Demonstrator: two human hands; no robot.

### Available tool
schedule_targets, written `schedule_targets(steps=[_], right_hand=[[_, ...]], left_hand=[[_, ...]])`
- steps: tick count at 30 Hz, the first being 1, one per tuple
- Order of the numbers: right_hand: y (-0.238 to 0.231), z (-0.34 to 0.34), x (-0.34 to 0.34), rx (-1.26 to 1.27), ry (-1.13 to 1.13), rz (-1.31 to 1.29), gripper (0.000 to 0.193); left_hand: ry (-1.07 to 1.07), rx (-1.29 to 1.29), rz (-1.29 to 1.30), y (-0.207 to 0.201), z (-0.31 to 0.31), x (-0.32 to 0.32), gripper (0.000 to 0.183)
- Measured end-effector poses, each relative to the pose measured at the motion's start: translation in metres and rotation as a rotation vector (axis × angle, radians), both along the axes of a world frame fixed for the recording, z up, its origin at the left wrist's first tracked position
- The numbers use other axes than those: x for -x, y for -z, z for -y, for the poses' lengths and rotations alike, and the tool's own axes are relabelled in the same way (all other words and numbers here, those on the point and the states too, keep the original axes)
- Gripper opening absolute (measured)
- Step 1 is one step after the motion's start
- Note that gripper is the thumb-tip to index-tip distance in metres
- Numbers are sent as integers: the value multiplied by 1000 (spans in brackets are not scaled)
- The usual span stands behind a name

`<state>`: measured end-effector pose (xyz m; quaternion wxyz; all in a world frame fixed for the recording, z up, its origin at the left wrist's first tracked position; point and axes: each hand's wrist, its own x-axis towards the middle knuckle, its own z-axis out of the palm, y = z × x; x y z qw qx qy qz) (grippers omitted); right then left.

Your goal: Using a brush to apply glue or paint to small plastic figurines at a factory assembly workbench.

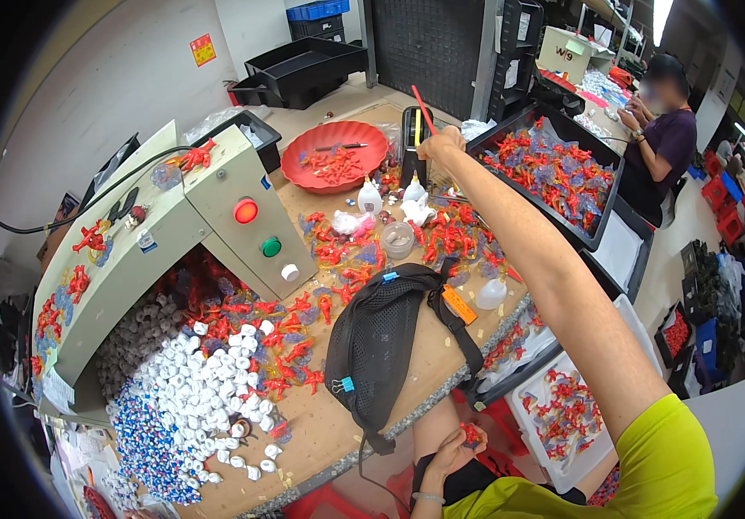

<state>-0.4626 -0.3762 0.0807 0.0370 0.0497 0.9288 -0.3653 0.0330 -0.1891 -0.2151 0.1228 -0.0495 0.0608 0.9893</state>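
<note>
My right hand (443,144) reaches far across the workbench, its fingers closed around a thin red stick (422,108) that looks like a pen or brush handle. Just left of that hand stands an upright black holder (412,143) with a yellow strip. Low in the view, by my lap, my left hand (448,455) grips a small red plastic figure (473,437). White squeeze bottles (370,197) and a small clear cup (397,239) stand below my right hand. Many red figures with translucent purple and yellow parts (450,238) lie around them.
A beige machine (247,169) with red and green buttons stands left, white and blue small parts (204,381) heaped at its opening. A black mesh bag (377,337) lies on the bench. A red basin (338,177) and a full black tray (593,233) are farther back. Another person (671,130) works at right.
</note>
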Motion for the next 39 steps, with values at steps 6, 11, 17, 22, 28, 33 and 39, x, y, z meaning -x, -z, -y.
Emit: schedule_targets(steps=[6,11,17,22,28,33,39], right_hand=[[1,-5,-1,-117,-34,-81,41],[-14,-35,-23,-183,-164,-94,38],[-69,-154,-118,584,-528,-89,25],[-66,-317,-284,724,-501,119,28],[8,-419,-417,918,-225,312,31],[20,-441,-453,950,-119,227,36],[28,-469,-459,763,-176,47,38]], left_hand=[[8,-18,-23,0,-2,1,34],[5,-9,-17,5,-9,-10,35],[-11,22,124,-14,-12,-8,40],[-179,463,-65,-114,-10,0,56],[-139,761,-233,-212,-45,12,58],[-41,1047,-237,-233,-96,4,57],[128,1060,-283,-227,-128,-1,55]])
